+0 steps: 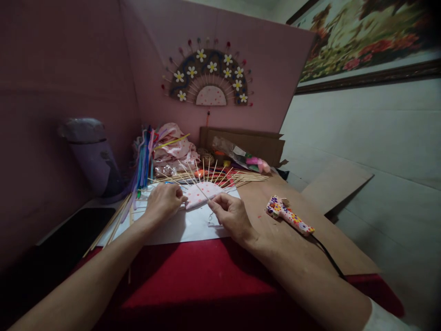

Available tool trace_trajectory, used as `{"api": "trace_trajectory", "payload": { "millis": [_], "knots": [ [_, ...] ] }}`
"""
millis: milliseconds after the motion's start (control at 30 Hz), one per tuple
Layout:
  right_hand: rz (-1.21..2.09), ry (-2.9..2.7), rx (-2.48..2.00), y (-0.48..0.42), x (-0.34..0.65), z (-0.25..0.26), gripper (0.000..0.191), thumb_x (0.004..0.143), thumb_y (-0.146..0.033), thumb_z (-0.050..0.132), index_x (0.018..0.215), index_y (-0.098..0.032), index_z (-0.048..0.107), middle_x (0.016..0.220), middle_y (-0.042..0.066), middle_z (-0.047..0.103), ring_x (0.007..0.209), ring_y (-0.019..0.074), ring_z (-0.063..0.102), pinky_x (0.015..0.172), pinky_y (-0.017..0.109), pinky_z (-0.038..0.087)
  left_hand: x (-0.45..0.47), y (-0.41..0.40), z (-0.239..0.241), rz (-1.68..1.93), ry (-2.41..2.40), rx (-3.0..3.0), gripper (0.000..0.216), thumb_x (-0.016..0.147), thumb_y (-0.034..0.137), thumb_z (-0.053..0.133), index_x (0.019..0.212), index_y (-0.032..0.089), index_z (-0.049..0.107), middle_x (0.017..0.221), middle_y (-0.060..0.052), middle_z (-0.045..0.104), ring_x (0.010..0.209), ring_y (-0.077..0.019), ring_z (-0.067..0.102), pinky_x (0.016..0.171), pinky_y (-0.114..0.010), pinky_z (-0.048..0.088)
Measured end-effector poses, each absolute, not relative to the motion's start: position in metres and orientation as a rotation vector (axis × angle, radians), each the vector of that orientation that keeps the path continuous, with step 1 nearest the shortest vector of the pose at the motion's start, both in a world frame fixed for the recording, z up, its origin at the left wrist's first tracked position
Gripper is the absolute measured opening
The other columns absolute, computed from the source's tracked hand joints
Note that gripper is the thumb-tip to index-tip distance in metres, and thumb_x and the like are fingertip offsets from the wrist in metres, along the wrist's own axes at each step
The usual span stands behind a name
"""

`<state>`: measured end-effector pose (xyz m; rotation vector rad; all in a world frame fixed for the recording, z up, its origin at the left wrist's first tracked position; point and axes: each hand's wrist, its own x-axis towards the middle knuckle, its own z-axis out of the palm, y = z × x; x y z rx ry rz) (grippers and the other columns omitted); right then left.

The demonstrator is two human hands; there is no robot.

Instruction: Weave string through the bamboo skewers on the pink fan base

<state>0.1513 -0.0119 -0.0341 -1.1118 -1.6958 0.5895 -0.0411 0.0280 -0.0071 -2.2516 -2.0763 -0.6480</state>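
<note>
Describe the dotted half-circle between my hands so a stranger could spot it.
Find the red cloth, then the white paper on it. Between your left hand and right hand sits a pale half-circle with pinkish dots. Unlike the bunched dotted fabric behind, it's neatly curved, with thin sticks fanning out.

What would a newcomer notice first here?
Probably the big fan with white flowers, up on the pink backdrop. Below it, a dotted half-circle with sticks fanning out, between the left hand and the right hand, which pinches a stick. Right of them, a flower-patterned glue gun on brown cardboard.
</note>
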Motion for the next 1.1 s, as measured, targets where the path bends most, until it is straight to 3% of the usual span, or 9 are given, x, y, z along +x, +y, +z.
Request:
{"api": "trace_trajectory", "payload": {
  "millis": [133,433,667,967,1100],
  "knots": [
    [0.554,-1.711,-1.116,-0.0125,0.1505,-0.0336,0.025,0.08,-0.038,0.055,0.065,-0.018,0.058,0.053,-0.002,0.051,0.049,0.009,0.042,0.048,0.021,0.032,-0.0386,0.023,-0.0038,-0.525,-2.091,-2.248,0.021,0.07,0.037,0.056,0.068,0.021,0.069,0.069,-0.007,0.067,0.066,-0.0205,0.058,0.055,-0.029,0.033],
    [0.55,-1.718,-1.119,-0.0129,0.1505,-0.0338,0.026,0.081,-0.038,0.054,0.064,-0.018,0.056,0.053,-0.003,0.05,0.049,0.0091,0.041,0.049,0.021,0.032,-0.0381,0.0221,-0.0023,-0.456,-2.109,-2.254,0.022,0.068,0.022,0.051,0.073,0.022,0.072,0.077,-0.01,0.07,0.077,-0.026,0.062,0.059,-0.032,0.035],
    [0.555,-1.718,-1.121,-0.0128,0.1506,-0.0337,0.026,0.081,-0.039,0.054,0.065,-0.018,0.056,0.052,-0.003,0.048,0.049,0.0089,0.041,0.048,0.021,0.031,-0.036,0.019,-0.0004,-0.395,-2.145,-2.251,0.031,0.075,0.039,0.047,0.066,0.021,0.07,0.071,-0.01,0.068,0.072,-0.0256,0.061,0.059,-0.033,0.035],
    [0.62,-1.651,-1.159,-0.01,0.1523,-0.0302,0.027,0.081,-0.039,0.052,0.064,-0.018,0.055,0.045,-0.004,0.047,0.043,0.0091,0.042,0.045,0.021,0.032,-0.0342,0.0173,0.0012,-0.406,-2.149,-2.205,0.024,0.073,0.026,0.043,0.068,0.02,0.066,0.074,-0.009,0.068,0.072,-0.0236,0.06,0.057,-0.031,0.033],
    [0.699,-1.548,-1.171,-0.0048,0.1544,-0.0338,0.03,0.08,-0.045,0.051,0.069,-0.018,0.057,0.041,-0.005,0.046,0.038,0.0088,0.042,0.044,0.021,0.033,-0.0321,0.0181,-0.0037,-0.493,-1.986,-2.23,0.025,0.078,0.033,0.043,0.078,0.02,0.064,0.084,-0.009,0.066,0.08,-0.0237,0.057,0.065,-0.032,0.038]
  ]
}}
